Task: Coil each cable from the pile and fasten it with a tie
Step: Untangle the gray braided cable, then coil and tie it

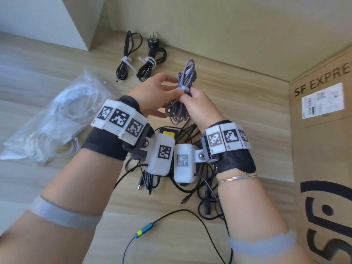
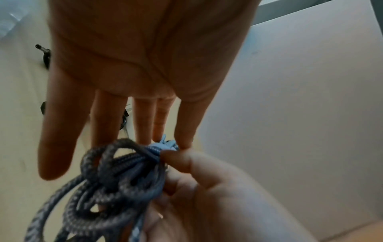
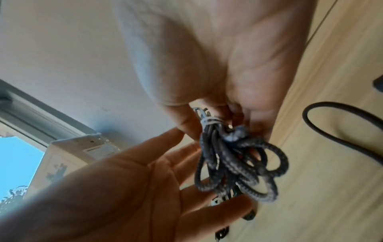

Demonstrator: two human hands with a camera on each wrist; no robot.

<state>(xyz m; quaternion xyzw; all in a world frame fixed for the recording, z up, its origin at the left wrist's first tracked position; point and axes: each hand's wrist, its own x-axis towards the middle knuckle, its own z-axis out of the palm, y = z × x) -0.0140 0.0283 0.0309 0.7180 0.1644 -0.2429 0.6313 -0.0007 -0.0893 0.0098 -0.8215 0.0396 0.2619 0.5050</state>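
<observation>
From the head view, the right hand [image 1: 198,105] pinches the middle of a grey braided cable [image 1: 181,98] coiled into a bundle and held up above the desk [image 1: 247,111]. A pale tie [image 1: 183,88] circles the bundle's waist just above the right fingertips. The left hand [image 1: 154,92] is beside it with its fingers stretched out toward the tie; whether they press on it is hard to make out here. Under the wrists lies the pile of black cables [image 1: 190,187], largely hidden by the wrist cameras and forearms. Two black cables already bundled [image 1: 141,58] lie near the wall, each cinched with a white tie. A clear bag of white cables [image 1: 53,121] lies to the left, blurred, and a cardboard box [image 1: 322,149] stands at the right, cut off by the frame edge.

From the left wrist, the left hand [image 2: 145,65] fills most of the frame with straight, spread fingers whose tips reach the tie [image 2: 163,144]; the right thumb meets them there. The cable's loops [image 2: 116,188] hang below, blurred and cut off at the bottom.

From the right wrist, the right hand [image 3: 207,65] closes thumb and fingers on the cable [image 3: 238,160] at the tie [image 3: 210,122]; the fingertips themselves are hidden behind the bundle. The left palm [image 3: 134,188] lies open beside the loops. One black loop [image 3: 342,131] from the pile shows on the desk, cut off at the right.
</observation>
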